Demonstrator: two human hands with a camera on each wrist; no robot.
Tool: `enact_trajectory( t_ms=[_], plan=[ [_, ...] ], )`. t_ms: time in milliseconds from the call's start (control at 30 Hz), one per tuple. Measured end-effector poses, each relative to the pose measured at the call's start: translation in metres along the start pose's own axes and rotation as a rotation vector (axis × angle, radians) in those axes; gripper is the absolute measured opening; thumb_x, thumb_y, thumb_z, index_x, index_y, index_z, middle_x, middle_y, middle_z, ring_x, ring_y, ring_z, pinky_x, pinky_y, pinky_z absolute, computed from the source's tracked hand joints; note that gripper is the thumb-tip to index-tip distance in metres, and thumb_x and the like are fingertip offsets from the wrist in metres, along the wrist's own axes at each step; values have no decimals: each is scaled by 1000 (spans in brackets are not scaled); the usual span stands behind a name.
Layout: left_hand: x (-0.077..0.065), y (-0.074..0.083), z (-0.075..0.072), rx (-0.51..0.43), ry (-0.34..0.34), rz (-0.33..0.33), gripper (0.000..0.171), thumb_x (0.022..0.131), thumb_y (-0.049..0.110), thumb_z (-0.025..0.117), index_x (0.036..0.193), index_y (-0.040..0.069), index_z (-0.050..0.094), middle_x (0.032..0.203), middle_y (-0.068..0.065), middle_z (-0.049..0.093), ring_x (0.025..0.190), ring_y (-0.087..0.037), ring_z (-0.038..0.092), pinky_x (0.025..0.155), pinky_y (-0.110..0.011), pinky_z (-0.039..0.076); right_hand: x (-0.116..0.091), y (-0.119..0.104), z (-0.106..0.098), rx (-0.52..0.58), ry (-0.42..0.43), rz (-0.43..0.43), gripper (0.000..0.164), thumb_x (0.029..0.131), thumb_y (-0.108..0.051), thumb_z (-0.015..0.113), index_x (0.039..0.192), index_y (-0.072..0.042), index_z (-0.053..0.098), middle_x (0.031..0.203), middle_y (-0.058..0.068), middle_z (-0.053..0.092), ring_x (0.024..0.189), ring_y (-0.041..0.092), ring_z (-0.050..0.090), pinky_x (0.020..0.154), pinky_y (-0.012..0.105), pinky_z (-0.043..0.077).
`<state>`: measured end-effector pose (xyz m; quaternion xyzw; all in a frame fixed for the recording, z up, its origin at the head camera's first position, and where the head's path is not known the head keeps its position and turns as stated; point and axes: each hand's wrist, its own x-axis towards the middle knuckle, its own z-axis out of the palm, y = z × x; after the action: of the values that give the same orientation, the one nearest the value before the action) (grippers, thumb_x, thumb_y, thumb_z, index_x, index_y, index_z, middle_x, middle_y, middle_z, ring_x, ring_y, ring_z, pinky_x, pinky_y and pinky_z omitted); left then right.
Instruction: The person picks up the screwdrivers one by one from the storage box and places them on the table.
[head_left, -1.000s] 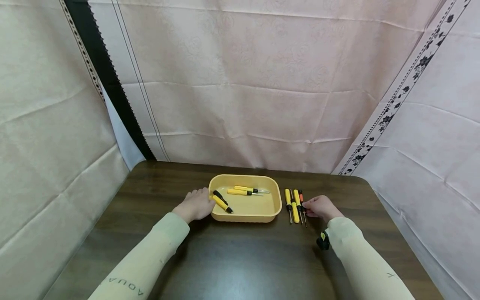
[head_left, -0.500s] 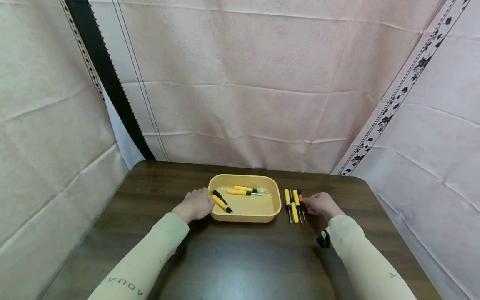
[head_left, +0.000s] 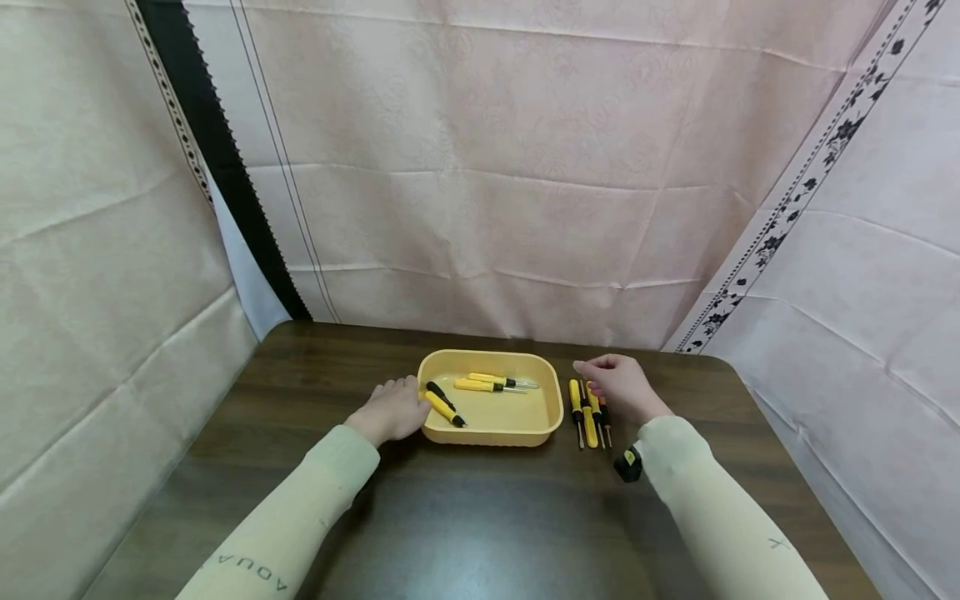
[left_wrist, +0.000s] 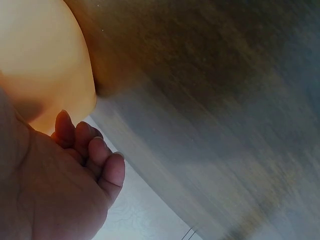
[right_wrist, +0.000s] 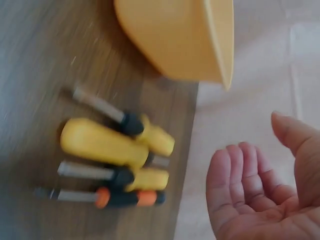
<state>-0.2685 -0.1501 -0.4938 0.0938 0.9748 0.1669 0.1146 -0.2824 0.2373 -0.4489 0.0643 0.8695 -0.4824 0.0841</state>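
My left hand (head_left: 392, 408) holds the left rim of a yellow plastic tray (head_left: 517, 412). In the left wrist view its fingers (left_wrist: 112, 172) curl beside the outer wall; the thumb is hidden. Over the far ends of a row of screwdrivers hovers my right hand (head_left: 622, 387), holding nothing; the right wrist view shows its thumb apart from loosely bent fingers (right_wrist: 218, 177). The row lies right of the tray: several yellow-and-black screwdrivers (right_wrist: 102, 142), one with its handle turned toward me, and an orange-and-black screwdriver (right_wrist: 125, 198) at the right end.
Inside the tray lie two yellow screwdrivers (head_left: 477, 384) side by side, plus a yellow-and-black screwdriver (head_left: 441, 407) and a black-handled tool (head_left: 438, 392) by the left wall. A dark wooden table (head_left: 495, 517) carries everything. Pale cloth (head_left: 510, 217) hangs behind it.
My right hand has left the orange-and-black screwdriver and moved up and left over the row. The row has been nudged slightly left and sits closer together. The left hand stays put.
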Motion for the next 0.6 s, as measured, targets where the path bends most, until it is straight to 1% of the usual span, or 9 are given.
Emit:
enact_trajectory(
  t_ms=[67, 133, 267, 367, 433, 500, 600],
  plan=[
    [0, -1, -1, 3, 2, 1, 59, 97, 38, 38, 140, -4, 37, 133, -16, 48, 109, -28, 45, 103, -47, 29, 2, -10, 10, 13, -2, -30, 58, 84, -54, 67, 117, -7, 60, 117, 17, 61, 105, 35, 61, 86, 43, 50],
    [-1, -1, -1, 3, 0, -2, 60, 98, 38, 38, 141, -3, 36, 135, -16, 47, 112, -28, 45, 103, -47, 28, 3, -21, 20, 34, -21, -79, 53, 85, -49, 69, 117, -7, 61, 116, 16, 62, 104, 35, 61, 85, 43, 51],
    [-2, 0, -2, -1, -3, -5, 60, 98, 38, 38, 141, -3, 36, 135, -16, 47, 113, -28, 45, 104, -47, 28, 6, -38, 42, 63, -86, -159, 45, 86, -40, 72, 115, -7, 63, 112, 13, 64, 99, 29, 63, 87, 44, 50],
    [-2, 0, -2, 1, -2, -4, 58, 98, 38, 38, 139, -3, 38, 130, -14, 49, 107, -27, 45, 101, -46, 30, 11, -45, 59, 60, -139, -223, 43, 85, -38, 74, 114, -8, 64, 108, 9, 65, 100, 30, 62, 88, 46, 49],
    [-1, 0, -1, 4, -2, -6, 57, 98, 38, 38, 138, -2, 39, 128, -13, 50, 105, -26, 45, 101, -45, 31, 15, -48, 70, 55, -158, -251, 42, 84, -37, 75, 113, -9, 65, 106, 8, 66, 102, 32, 60, 87, 46, 49],
    [-1, 0, 0, 5, -3, -8, 58, 98, 39, 38, 139, -2, 39, 129, -13, 49, 106, -26, 45, 101, -45, 30, 19, -49, 80, 42, -171, -269, 40, 83, -36, 76, 112, -10, 66, 105, 6, 66, 102, 32, 60, 88, 48, 47],
    [-1, 0, 1, 2, -4, -10, 59, 98, 39, 38, 141, -2, 37, 133, -14, 48, 111, -27, 45, 103, -46, 29, 24, -52, 93, 9, -172, -267, 38, 82, -35, 77, 110, -12, 68, 103, 4, 67, 97, 25, 61, 87, 48, 47]
  ],
)
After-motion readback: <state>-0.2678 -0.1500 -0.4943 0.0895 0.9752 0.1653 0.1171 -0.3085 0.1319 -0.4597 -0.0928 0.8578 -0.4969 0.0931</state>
